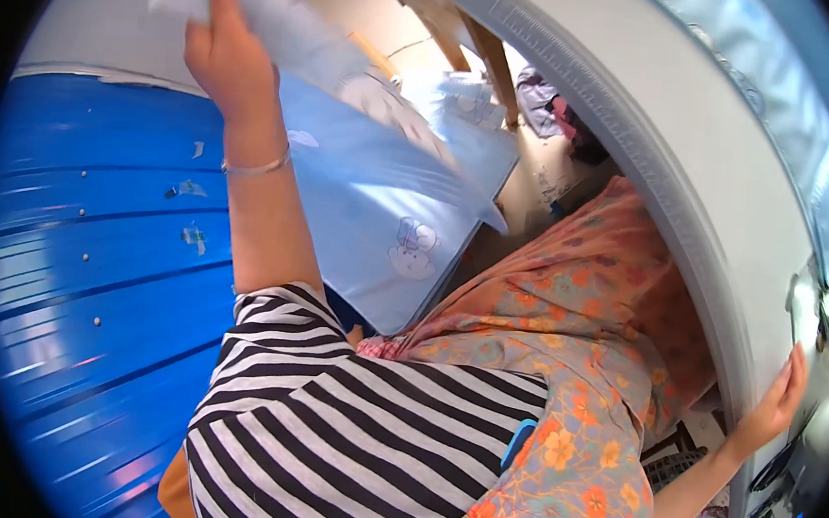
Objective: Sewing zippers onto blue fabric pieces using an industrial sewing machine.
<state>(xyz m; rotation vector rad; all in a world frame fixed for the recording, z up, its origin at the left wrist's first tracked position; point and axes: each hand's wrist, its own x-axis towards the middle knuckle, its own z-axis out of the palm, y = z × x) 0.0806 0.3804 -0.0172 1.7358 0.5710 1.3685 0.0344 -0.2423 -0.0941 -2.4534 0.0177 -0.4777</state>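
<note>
My left hand (pixel 230 64) is raised out to the upper left, closed on a pale whitish cloth (pixel 269 9) that is blurred by motion. Below and beside it lies light blue fabric (pixel 370 207) with a cartoon animal print, spread in a flat pile. At the right, my right hand (pixel 778 400) rests at the white table (pixel 729 225) near its edge, its fingers stretched out and holding nothing that I can see. Just beyond those fingertips are the metal parts of what looks like a sewing machine (pixel 805 309).
A blue ribbed metal surface (pixel 122 265) fills the left side. Along the table's curved front runs a ruler strip (pixel 548 50). More light blue fabric (pixel 742 61) lies on the tabletop. A floral apron (pixel 562 358) covers my lap. Dark and purple cloth (pixel 544 104) lies beyond.
</note>
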